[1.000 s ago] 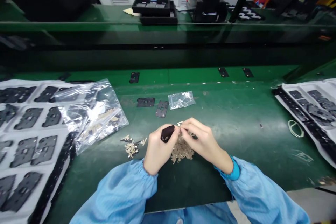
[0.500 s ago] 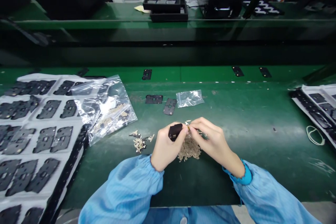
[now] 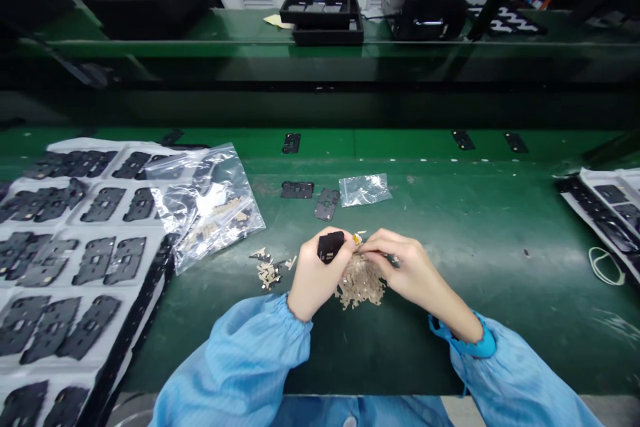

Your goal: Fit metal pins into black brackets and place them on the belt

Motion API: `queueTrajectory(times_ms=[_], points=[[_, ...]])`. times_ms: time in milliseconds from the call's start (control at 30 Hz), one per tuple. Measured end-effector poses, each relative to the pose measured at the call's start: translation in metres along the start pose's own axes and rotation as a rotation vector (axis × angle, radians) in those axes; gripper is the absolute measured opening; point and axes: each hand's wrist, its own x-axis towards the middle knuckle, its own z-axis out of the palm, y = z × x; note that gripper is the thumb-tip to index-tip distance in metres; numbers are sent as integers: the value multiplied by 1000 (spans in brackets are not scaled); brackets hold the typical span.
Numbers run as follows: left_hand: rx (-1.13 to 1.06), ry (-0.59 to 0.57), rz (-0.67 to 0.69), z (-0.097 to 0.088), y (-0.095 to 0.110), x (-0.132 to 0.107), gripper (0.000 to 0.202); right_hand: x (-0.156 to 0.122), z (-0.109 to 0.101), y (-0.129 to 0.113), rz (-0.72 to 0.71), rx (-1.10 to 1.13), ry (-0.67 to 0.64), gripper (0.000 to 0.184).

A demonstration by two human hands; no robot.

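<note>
In the head view, a black part point(image 3: 330, 247) is held in the curled left hand point(image 3: 316, 280), above the green table point(image 3: 475, 227) and near a heap of beige pieces point(image 3: 361, 285). The right hand point(image 3: 403, 265) is placed over the heap, its fingertips close together; whether anything is pinched there cannot be told. Beyond, two black plates point(image 3: 327, 204) are seen beside a small clear bag point(image 3: 365, 189).
</note>
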Motion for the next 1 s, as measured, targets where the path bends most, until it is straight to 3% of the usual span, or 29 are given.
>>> queueTrajectory(times_ms=[100,200,300,433,567,700,833,1000], points=[[1,7,4,0,1,0,6,-2,-4,-1,-58,-23,-141,48],[2,-11,-6,0,2,0,5,-1,-5,-4,26,-11,-4,34],[-7,-37,-23,1,3,-1,6,1,-2,-4,202,191,166,13],[37,-73,3,2,4,-2,9,4,4,-3,321,463,131,13],[137,-20,83,1,3,-3,9,4,5,-5,397,529,192,14],[248,31,224,1,3,-6,7,4,5,-8,384,586,237,15],[284,42,350,2,2,-7,7,3,5,-8,369,587,173,17],[298,6,380,2,-1,-7,7,0,1,-8,195,366,110,14]])
